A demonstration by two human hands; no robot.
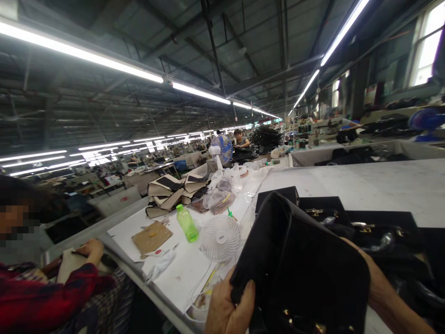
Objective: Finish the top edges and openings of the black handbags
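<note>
Left hand's fingers (247, 299) clasped rounded black leather-like bag (313, 269); right hand (373, 276) partly hidden, grasp unclear. Likely handling step; next needed steadiness.

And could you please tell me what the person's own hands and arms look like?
The left hand is bare, with no glove or ring showing. The right hand, largely hidden, shows no glove either, and the right forearm is bare, with no sleeve or watch visible.

I can read no text anywhere; the mark (221, 236) on the white fan (220, 238) beyond my left hand (230, 304) is too small.
</note>
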